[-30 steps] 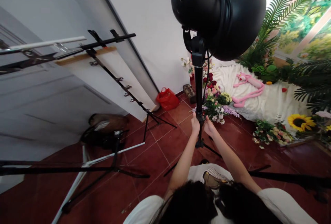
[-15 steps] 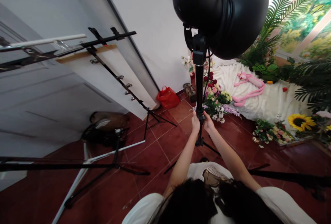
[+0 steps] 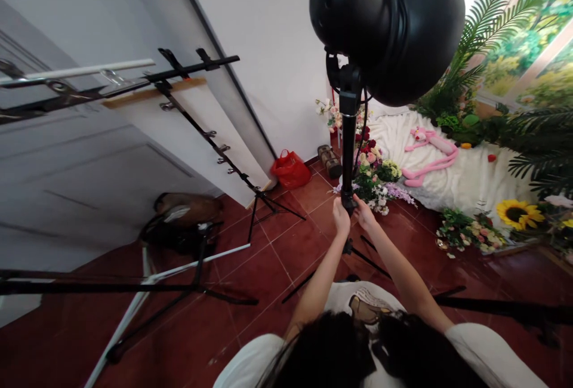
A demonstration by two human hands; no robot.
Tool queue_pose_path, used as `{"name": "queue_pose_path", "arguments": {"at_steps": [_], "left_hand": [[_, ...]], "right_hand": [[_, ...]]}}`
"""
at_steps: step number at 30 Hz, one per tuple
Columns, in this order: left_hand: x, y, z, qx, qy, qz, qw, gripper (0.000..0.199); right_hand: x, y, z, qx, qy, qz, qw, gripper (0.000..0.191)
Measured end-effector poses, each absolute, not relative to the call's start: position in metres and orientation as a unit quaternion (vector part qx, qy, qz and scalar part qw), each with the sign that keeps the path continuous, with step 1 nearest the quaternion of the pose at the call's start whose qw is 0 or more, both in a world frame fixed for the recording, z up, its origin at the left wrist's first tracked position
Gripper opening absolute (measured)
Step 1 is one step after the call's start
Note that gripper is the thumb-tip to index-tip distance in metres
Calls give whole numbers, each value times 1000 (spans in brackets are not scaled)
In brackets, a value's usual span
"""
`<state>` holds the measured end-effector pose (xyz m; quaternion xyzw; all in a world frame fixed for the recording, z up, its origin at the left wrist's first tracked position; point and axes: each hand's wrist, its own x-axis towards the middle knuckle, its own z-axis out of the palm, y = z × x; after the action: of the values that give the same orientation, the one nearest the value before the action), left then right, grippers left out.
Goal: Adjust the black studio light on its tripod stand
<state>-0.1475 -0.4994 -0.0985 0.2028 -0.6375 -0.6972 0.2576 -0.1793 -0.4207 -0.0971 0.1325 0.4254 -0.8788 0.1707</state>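
From the head view, both hands are closed on the stand (image 3: 348, 149) under the big black lamp (image 3: 425, 36): the left hand (image 3: 342, 216) wraps one side of the collar (image 3: 349, 202), the right hand (image 3: 364, 215) grips the other, though some fingers are hidden behind it. The stand is just in front of the person, close to upright, its thin legs (image 3: 370, 261) spread on the floor (image 3: 282, 256), well in from the edge where floor meets wall (image 3: 286, 89).

I'd call it top-heavy: that bulky head up on a slim pole could sway if the base got knocked. The pole looks stiff and smooth, perhaps a bit slippery, so the collar seems the sound place to hold, one hand steadying and one on the fitting. The shade looks firm, but any bulb inside would be fragile, and I can't see in there. The cord (image 3: 396, 18) looped around the lamp looks soft and could snag.

The floor is dark red tile, glossy in patches. Along its wall edge sits a red bag (image 3: 292, 172); flowers (image 3: 369, 161) crowd the near edge of a white blanket (image 3: 474, 182), where a pink toy (image 3: 436, 148) lies. Off to the left, a white board (image 3: 224, 137) leans by a clip-lined rack (image 3: 197, 120).
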Motion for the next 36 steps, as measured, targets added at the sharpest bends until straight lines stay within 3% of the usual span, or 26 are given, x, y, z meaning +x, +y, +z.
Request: {"name": "queue_pose_path", "arguments": {"at_steps": [7,11,14,17,21,25,31,36], "left_hand": [[-109,-475,-165,316,-690,-597,261,31],[-102,-446,-190,430,-692,-535,223,28],[-108,-415,-191,380,-714,-562,172,27],[-118,-374,-181,287,-708,-633,121,22],[-122,-305,-155,128,-665,-735,-27,13],[-106,-237,-124,-56,-649,-747,-135,11],[-59,-147,-75,-292,-564,-721,-277,18],[-17,-90,-46,-289,-518,-697,-402,26]], "right_hand": [[-141,-353,-116,192,440,-853,203,12],[-113,-293,-129,287,421,-853,116,15],[-90,-248,-133,332,387,-859,45,12],[-63,-207,-131,366,326,-871,-33,9],[-22,-163,-120,378,261,-877,-142,11],[24,-132,-103,370,196,-875,-243,13],[86,-120,-83,338,93,-897,-269,18],[117,-118,-66,274,90,-908,-304,21]]}}
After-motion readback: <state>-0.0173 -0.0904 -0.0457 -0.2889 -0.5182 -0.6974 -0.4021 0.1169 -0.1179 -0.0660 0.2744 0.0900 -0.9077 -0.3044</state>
